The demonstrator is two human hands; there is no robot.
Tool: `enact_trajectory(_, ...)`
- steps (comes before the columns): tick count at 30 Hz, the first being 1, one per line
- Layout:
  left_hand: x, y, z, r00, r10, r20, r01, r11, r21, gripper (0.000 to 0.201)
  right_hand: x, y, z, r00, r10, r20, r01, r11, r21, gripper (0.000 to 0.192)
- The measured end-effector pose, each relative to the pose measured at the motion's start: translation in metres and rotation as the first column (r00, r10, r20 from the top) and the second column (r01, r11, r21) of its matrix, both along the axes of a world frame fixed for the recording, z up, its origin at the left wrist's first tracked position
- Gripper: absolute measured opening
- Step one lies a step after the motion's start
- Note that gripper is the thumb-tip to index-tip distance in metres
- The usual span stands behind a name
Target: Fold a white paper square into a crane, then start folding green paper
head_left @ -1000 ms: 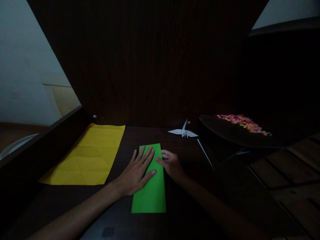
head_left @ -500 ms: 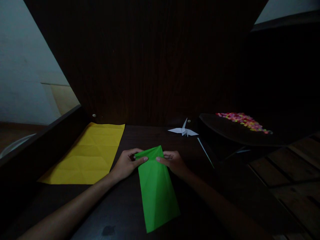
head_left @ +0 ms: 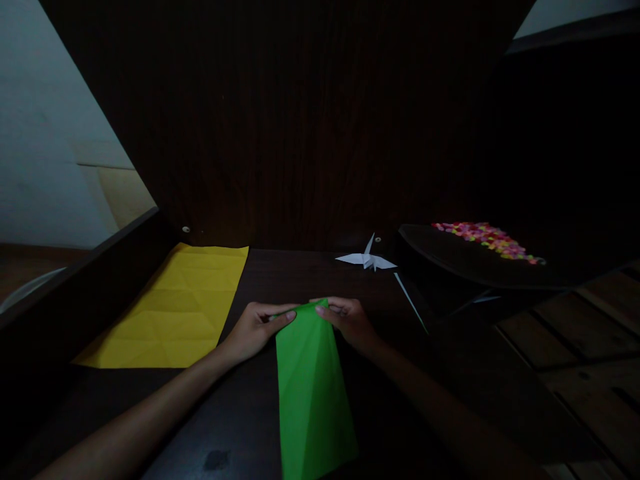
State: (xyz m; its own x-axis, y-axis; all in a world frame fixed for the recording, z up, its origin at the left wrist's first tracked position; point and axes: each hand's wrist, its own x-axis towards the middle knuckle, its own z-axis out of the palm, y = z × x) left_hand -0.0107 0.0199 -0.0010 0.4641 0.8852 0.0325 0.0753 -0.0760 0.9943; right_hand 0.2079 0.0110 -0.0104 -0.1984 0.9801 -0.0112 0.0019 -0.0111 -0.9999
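Note:
Between my two hands is a sheet of green paper with crease lines, its lower end hanging toward me and running out of the bottom of the view. My left hand pinches its upper left corner, thumb on top and fingers behind. At the upper right corner, my right hand pinches the paper the same way, its thumb near the top point. The fingertips behind the sheet are partly hidden. To the left lies a creased yellow paper sheet. Beyond my right hand rests a white folded paper crane.
A thin pale strip lies right of the crane. Farther right, a dark curved surface bears many small pink, red and yellow pieces. A dark upright panel closes the back, and a raised edge borders the left.
The green paper's top edge has been bent back and its lower end has dropped nearer to me. My right thumb has shifted up toward the top point. The other things stay in place.

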Motion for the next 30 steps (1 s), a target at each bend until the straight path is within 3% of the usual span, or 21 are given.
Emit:
enact_trajectory(7, -0.0018, 0.0001, 0.0000, 0.999, -0.044, 0.002, 0.044, 0.998, -0.042, 0.037, 0.0005, 0.0016, -0.0002, 0.997, -0.071, 0.018, 0.069, 0.994, 0.081, 0.029)
enact_trajectory(15, 0.0010, -0.0014, 0.0035, 0.998, -0.066, -0.002, 0.066, 0.994, -0.083, 0.039, 0.0054, 0.0062, -0.0025, 0.990, -0.134, 0.045, 0.130, 0.989, 0.077, 0.025)
enact_trajectory(30, 0.0013, -0.0020, 0.0001, 1.000, -0.008, -0.010, 0.007, 0.999, -0.049, 0.032, 0.0073, 0.0043, 0.0028, 0.997, -0.071, 0.039, 0.068, 0.995, 0.080, 0.016)
